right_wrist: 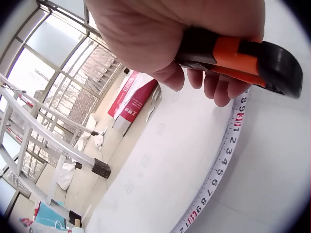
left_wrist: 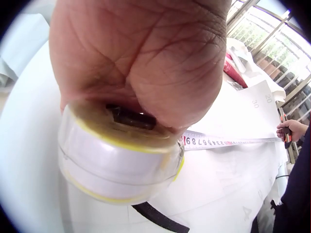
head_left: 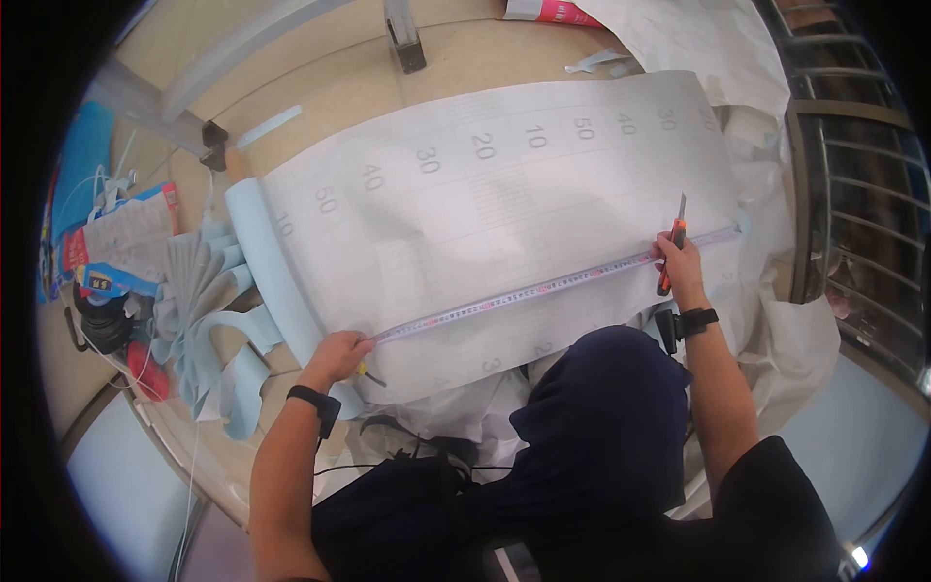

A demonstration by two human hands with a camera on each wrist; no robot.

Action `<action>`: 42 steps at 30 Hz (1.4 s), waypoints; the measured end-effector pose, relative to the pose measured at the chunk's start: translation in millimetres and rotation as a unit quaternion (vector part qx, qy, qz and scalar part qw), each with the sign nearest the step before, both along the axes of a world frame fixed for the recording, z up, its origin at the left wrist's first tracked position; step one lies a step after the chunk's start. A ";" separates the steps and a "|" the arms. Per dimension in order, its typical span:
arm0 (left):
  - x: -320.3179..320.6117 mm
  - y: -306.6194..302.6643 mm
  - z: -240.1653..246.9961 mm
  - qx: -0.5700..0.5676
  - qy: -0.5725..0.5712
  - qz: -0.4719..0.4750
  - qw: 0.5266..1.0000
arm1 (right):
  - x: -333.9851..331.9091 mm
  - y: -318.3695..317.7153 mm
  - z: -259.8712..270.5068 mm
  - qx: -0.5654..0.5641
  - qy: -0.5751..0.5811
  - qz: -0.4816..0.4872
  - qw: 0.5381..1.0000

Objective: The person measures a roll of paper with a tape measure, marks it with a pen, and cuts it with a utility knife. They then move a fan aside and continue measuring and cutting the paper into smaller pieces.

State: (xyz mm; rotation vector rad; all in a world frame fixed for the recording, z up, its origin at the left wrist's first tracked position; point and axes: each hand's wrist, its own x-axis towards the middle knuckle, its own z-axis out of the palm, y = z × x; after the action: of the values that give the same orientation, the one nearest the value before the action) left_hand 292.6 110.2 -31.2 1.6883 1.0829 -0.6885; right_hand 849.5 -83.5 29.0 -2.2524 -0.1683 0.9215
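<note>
1. The tape lies stretched across the numbered sheet, running from the left hand to the right hand. It looks taut and flat, which a true reading needs.
2. The left hand is wrapped round the tape case at the sheet's near edge. I judge the case is best pressed low, so the strip neither lifts nor twists.
3. The right hand grips an orange knife, with its blade pointing away from the person. Its fingers reach down towards the tape's other end. The fingertips are safest on the handle side of the blade, not in its line.
4. The hands are well apart, each clamped on its own tool. Setting the tape along the faint printed grid under it should give a square line.
5. Just beyond the left hand is the pale blue roll of the sheet, which could curl back if it is not weighted. Loose white sheeting is bunched beside the right hand and is best kept clear of the blade.
</note>
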 end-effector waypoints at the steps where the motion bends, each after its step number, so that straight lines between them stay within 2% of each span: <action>1: -0.3 -0.3 -0.4 0.002 -0.005 0.004 1.000 | 0.1 -1.2 0.2 -0.002 -0.012 -0.012 1.000; 8: -0.3 1.8 1.9 -0.010 -0.018 0.009 1.000 | -0.2 -5.7 -3.2 0.006 -0.001 -0.026 1.000; 12: -4.2 0.0 -1.9 0.020 -0.020 -0.011 1.000 | -4.0 3.6 -3.1 0.003 0.006 0.025 1.000; 17: -0.2 3.3 1.6 -0.012 0.011 -0.028 0.999 | -21.2 25.1 0.2 0.023 0.033 0.034 0.999; 20: -4.3 0.8 -4.3 0.013 -0.023 -0.018 0.999 | -40.0 41.2 2.5 0.007 0.057 0.084 0.995; 22: -1.1 0.8 0.4 0.007 -0.017 -0.010 1.000 | -51.4 50.0 -0.4 -0.001 0.100 0.146 0.984; 23: 0.3 1.2 2.6 0.002 -0.011 -0.002 1.000 | -57.1 53.1 -3.8 -0.001 0.100 0.147 0.984; 25: -0.9 1.2 1.4 0.005 -0.016 -0.005 1.000 | -72.1 61.5 -8.8 -0.008 0.129 0.212 0.969; 30: -2.2 2.1 0.7 0.001 -0.013 -0.018 1.000 | -108.1 79.7 -17.4 -0.043 0.179 0.297 0.937; 35: -3.1 0.1 -0.7 0.010 -0.019 -0.013 1.000 | -130.3 85.3 -22.3 -0.031 0.241 0.345 0.907; 42: -2.5 0.9 -0.2 0.000 -0.007 -0.012 1.000 | -155.9 84.8 -23.9 -0.097 0.279 0.434 0.851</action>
State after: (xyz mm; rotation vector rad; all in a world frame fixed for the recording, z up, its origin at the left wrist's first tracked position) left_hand 290.1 111.2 -31.4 1.7049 1.0540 -0.6900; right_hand 693.5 1.3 5.0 -1.9363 -0.9049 2.0999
